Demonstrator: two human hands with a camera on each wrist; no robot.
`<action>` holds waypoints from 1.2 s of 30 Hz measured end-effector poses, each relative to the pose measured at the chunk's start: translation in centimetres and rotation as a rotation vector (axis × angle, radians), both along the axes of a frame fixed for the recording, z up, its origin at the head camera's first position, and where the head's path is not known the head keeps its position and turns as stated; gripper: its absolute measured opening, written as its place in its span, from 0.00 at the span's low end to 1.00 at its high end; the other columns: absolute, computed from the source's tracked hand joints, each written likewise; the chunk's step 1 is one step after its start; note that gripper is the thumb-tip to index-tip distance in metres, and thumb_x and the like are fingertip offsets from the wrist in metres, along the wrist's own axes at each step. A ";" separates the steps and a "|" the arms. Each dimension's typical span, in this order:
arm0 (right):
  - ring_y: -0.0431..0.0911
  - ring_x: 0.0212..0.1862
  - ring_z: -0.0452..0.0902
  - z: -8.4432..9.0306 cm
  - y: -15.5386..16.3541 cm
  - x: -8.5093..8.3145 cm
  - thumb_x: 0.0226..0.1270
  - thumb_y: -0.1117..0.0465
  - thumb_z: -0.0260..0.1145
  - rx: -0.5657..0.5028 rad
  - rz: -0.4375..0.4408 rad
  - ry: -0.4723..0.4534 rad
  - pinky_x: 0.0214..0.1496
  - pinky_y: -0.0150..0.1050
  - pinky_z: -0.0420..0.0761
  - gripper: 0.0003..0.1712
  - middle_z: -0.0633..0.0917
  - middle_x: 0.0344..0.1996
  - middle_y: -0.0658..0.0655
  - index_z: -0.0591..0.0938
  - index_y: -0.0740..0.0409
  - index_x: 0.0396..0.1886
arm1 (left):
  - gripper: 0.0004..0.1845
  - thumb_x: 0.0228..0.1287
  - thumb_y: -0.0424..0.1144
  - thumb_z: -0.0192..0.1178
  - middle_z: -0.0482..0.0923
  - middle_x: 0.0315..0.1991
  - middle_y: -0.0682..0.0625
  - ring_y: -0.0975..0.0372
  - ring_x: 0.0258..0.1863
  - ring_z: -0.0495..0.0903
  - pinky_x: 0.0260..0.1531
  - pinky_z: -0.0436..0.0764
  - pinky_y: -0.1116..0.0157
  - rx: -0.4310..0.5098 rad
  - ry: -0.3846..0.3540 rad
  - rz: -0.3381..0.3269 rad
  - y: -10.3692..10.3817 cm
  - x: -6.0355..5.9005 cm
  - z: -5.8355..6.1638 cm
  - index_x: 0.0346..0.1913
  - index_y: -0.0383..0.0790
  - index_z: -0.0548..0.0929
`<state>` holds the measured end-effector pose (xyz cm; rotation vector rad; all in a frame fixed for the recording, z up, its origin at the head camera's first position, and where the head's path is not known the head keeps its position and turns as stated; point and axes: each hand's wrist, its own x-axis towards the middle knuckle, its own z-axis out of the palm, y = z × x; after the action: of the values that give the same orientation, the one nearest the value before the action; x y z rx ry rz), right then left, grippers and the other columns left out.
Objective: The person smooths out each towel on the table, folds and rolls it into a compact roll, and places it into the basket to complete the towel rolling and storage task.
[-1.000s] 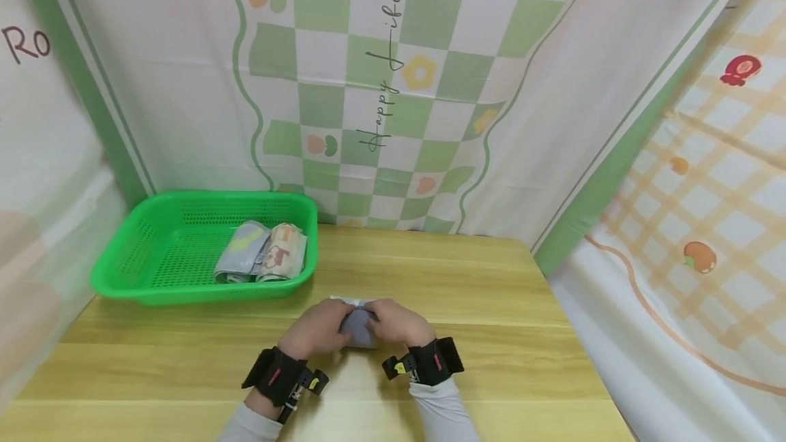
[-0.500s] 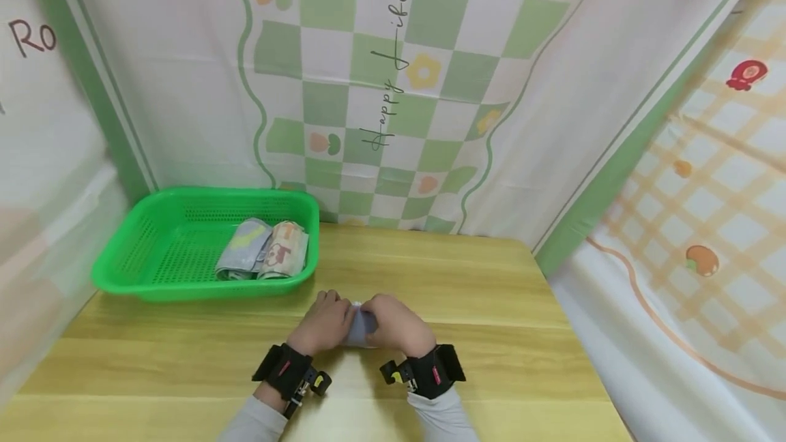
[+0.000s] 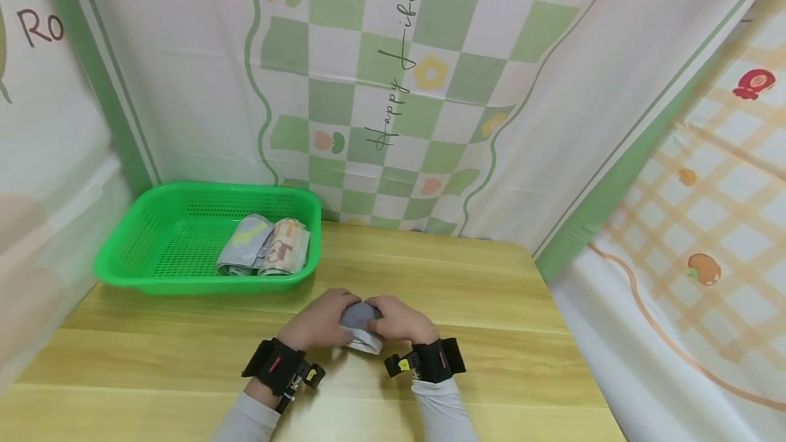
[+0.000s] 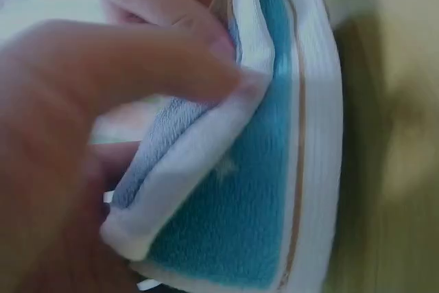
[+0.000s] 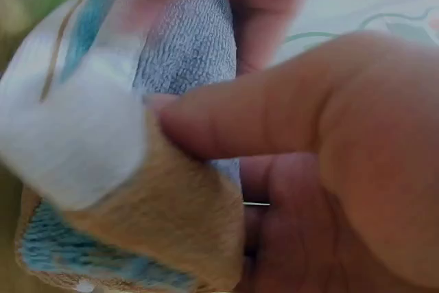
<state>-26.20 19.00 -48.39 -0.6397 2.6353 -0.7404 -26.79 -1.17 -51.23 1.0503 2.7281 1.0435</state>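
A small terry towel (image 3: 359, 317), folded into a compact bundle, is held between both hands just above the wooden table. Its grey side faces up in the head view, with a white edge toward the person. My left hand (image 3: 319, 319) grips the bundle from the left; in the left wrist view its thumb presses a white hem over a teal face of the towel (image 4: 247, 190). From the right, my right hand (image 3: 402, 320) pinches it, its thumb on a brown part of the towel (image 5: 171, 204) in the right wrist view. Fingers of both hands are partly hidden behind the cloth.
A green plastic basket (image 3: 153, 283) stands at the back left of the wooden table (image 3: 491, 353). Inside, at its right end, lie a grey folded towel (image 3: 245, 244) and a beige one with a printed figure (image 3: 285, 247). Printed curtains (image 3: 393, 87) hang behind and at the sides.
Between my hands the towel has been turned, so that a white hem now shows on its near side under a rounded grey top. Both hands keep hold of it at nearly the same spot.
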 end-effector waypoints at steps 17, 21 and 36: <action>0.39 0.31 0.75 -1.0 -2.9 0.2 0.40 0.61 0.85 0.107 -0.030 0.295 0.33 0.33 0.77 0.21 0.82 0.29 0.48 0.82 0.54 0.33 | 0.16 0.51 0.37 0.74 0.79 0.32 0.51 0.60 0.32 0.75 0.33 0.77 0.62 -0.047 -0.045 0.024 -0.5 0.3 -0.1 0.41 0.37 0.81; 0.38 0.32 0.75 -0.6 -2.0 0.3 0.39 0.63 0.84 0.046 -0.008 0.287 0.35 0.33 0.78 0.20 0.83 0.30 0.47 0.83 0.54 0.34 | 0.16 0.53 0.39 0.74 0.80 0.33 0.50 0.61 0.31 0.76 0.31 0.77 0.64 -0.064 -0.014 0.020 0.0 0.8 0.3 0.42 0.37 0.81; 0.59 0.63 0.71 6.2 -6.8 -3.5 0.49 0.72 0.80 -0.271 0.108 0.558 0.60 0.54 0.80 0.41 0.76 0.62 0.64 0.76 0.62 0.66 | 0.31 0.52 0.45 0.75 0.83 0.40 0.39 0.51 0.33 0.82 0.27 0.83 0.57 -0.101 0.278 0.429 -5.6 0.8 8.7 0.55 0.28 0.78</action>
<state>-29.69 12.21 -42.22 -1.2064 2.9763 -1.0176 -25.98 -6.77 -42.56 0.6507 3.2907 0.8339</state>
